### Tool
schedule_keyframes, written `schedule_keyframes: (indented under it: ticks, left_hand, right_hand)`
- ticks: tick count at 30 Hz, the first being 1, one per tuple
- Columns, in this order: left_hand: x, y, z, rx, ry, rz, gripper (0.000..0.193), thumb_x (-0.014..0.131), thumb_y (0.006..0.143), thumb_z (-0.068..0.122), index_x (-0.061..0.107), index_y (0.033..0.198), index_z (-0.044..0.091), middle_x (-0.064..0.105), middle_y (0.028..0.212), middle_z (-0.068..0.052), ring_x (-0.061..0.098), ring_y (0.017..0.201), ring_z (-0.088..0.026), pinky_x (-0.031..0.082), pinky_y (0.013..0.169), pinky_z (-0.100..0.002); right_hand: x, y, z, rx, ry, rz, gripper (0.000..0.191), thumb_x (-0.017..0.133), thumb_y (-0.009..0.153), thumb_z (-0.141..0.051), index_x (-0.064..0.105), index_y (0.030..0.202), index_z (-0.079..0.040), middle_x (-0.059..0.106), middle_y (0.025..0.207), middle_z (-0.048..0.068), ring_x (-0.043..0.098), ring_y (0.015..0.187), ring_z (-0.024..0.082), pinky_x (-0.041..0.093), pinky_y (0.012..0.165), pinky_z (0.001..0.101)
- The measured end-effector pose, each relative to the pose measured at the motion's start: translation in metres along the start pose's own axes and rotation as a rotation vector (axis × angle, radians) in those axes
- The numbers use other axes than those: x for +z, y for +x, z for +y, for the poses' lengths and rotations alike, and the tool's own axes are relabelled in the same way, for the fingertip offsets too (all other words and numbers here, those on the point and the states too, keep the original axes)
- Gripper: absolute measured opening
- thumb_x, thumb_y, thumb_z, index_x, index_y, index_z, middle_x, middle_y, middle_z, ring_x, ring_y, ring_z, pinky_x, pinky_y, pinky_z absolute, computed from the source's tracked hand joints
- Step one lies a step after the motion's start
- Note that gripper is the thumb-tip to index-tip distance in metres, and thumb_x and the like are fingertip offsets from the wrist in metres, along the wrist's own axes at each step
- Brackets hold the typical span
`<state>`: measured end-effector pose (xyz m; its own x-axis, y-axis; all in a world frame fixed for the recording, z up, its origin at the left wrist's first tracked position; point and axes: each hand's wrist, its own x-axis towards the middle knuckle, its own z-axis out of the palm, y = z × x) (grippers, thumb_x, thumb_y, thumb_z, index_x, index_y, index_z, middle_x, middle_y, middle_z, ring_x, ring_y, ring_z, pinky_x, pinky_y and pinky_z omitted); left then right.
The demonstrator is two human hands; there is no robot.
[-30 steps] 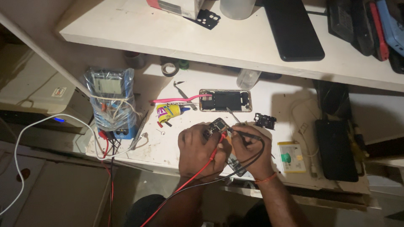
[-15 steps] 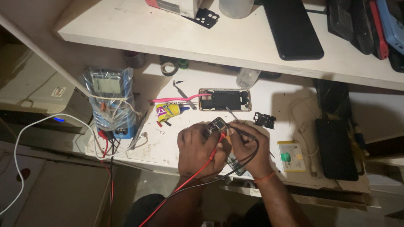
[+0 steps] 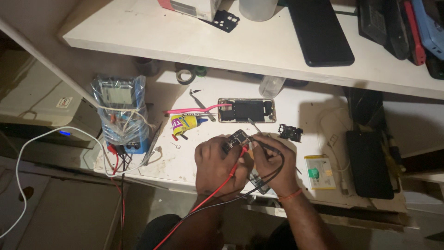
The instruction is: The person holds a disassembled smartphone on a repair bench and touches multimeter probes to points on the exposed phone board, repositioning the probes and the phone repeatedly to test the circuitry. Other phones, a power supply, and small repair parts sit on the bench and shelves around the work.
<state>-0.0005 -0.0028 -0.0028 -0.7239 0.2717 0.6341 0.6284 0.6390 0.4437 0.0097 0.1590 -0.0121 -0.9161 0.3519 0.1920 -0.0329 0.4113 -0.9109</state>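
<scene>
Left hand: the left hand point(image 3: 215, 164) is closed around a red probe lead point(image 3: 217, 187) and steadies the small circuit board point(image 3: 237, 138) between thumb and fingers — the grip is clenched, not loose.
Right hand: the right hand point(image 3: 273, 162) pinches the black probe lead point(image 3: 270, 155) like a pen, its tip angled in at the board's right edge; whether the tip touches a pad is too small to tell.
Board: it sits raised between the two hands near the front of the white workbench point(image 3: 194, 159), just below the opened phone frame point(image 3: 246, 110).
Meter: the multimeter point(image 3: 121, 113), wrapped in clear plastic, stands well to the left; both leads run from it under the wrists.
Nearby: a yellow glue tube point(image 3: 185, 124) and a pink cable point(image 3: 194, 110) lie left of the frame, tweezers point(image 3: 198, 96) above them, a small black bracket point(image 3: 290, 132) to the right, a yellow-and-green battery point(image 3: 319, 171) further right beside a dark phone point(image 3: 369, 164).
Doing it well: judging by the pose, probing goes best with both wrists resting on the bench, the board held flat and still, and each tip set on one contact only — a slip could bridge neighbouring pads.
Reading: the display faces up at the far left, so hold the tips steady while glancing over.
Leads: keep the slack clear of the loose parts.
</scene>
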Motion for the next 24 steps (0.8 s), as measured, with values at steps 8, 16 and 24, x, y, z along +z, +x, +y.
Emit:
schedule_keyframes:
  ticks: [8,16,24]
  left_hand:
    - [0.000,0.000,0.000,0.012,0.009,0.023,0.035,0.063,0.084,0.028,0.073,0.111,0.007,0.059,0.120,-0.021,0.055,0.119,-0.038,0.036,0.107,-0.057]
    - [0.002,-0.001,-0.002,-0.003,0.002,0.011,0.036,0.064,0.084,0.029,0.074,0.109,0.006,0.058,0.118,-0.021,0.054,0.116,-0.038,0.037,0.104,-0.057]
    - [0.001,-0.003,-0.004,-0.014,0.008,-0.031,0.037,0.063,0.082,0.028,0.073,0.109,0.006,0.057,0.118,-0.020,0.054,0.114,-0.038,0.036,0.104,-0.058]
  right_hand:
    - [0.004,-0.003,0.014,-0.067,0.225,0.066,0.016,0.070,0.094,-0.002,0.076,0.108,0.001,0.075,0.093,0.005,0.063,0.072,0.004,0.051,0.061,0.0186]
    - [0.002,-0.003,0.023,-0.084,0.243,0.065,0.017,0.069,0.093,0.000,0.073,0.109,0.004,0.073,0.088,0.004,0.063,0.071,0.002,0.050,0.059,0.0177]
    - [0.001,-0.002,0.016,-0.051,0.185,0.037,0.017,0.069,0.094,-0.003,0.074,0.110,0.003,0.073,0.080,0.004,0.063,0.066,0.002,0.049,0.054,0.0179]
